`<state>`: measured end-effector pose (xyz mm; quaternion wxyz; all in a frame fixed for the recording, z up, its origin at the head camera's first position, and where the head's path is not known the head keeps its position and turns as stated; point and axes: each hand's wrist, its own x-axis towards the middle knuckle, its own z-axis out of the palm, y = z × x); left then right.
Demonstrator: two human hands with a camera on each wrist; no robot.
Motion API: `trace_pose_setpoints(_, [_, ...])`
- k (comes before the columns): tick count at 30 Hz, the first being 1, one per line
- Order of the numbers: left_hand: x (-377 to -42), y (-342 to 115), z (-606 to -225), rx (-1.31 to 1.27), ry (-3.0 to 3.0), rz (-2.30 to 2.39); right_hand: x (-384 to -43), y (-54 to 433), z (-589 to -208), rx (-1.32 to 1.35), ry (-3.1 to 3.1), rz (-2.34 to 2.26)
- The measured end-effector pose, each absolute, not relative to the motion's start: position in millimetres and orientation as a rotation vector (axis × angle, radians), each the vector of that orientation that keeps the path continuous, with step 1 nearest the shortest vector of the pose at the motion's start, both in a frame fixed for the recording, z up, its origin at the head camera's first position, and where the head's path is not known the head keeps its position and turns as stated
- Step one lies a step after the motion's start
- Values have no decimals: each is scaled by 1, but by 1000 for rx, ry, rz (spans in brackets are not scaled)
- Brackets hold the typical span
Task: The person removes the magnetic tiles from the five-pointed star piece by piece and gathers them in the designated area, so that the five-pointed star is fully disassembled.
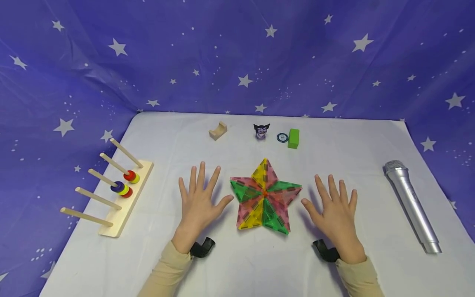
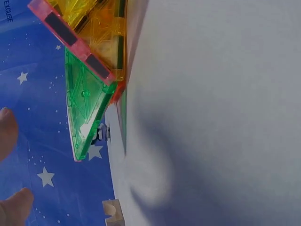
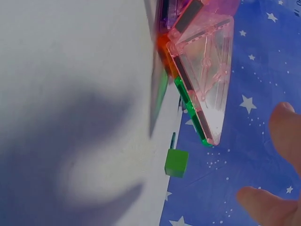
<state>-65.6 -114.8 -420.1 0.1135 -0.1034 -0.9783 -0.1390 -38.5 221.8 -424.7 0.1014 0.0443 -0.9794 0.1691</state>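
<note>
Between my hands, a star built of translucent magnetic tiles in pink, green, yellow and orange lies on the white table. My left hand is spread beside the star's left side, its thumb close to it but apart. On the other side my right hand is spread too, thumb pointing at the star without touching. Neither hand holds anything. The left wrist view has a green tile of the star and two fingertips; a clear pink tile shows in the right wrist view.
At the left stands a wooden peg rack with coloured rings. A silver microphone lies at the right. Along the back are a curved wooden block, a small dark-eared figure, a round chip and a green block.
</note>
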Motion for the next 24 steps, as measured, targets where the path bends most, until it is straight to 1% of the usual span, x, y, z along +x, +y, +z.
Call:
trace_pose_setpoints(3, [-67, -112, -418, -327, -2882, -406, -37, 221, -421, 121, -2891, 551])
trace_pose_setpoints(5, [-68, -107, -416, -357, -2896, -417, -35, 218, -419, 99, -2880, 700])
trace_pose_setpoints(8, [-71, -93, -414, -443, -2926, -465, -30, 207, -416, 57, -2857, 1044])
trace_pose_setpoints(11, [-76, -77, -414, -614, -2928, -542, -25, 193, -417, 5, -2862, 1435])
trace_pose_setpoints(14, [-84, -62, -415, -877, -2891, -574, -21, 182, -422, -24, -2857, 1765])
trace_pose_setpoints(18, [-95, -47, -419, -1133, -2871, -532, -19, 174, -431, -57, -2778, 2044])
trace_pose_setpoints(24, [-100, -38, -425, -1166, -2981, -506, -17, 176, -439, -109, -2501, 2567])
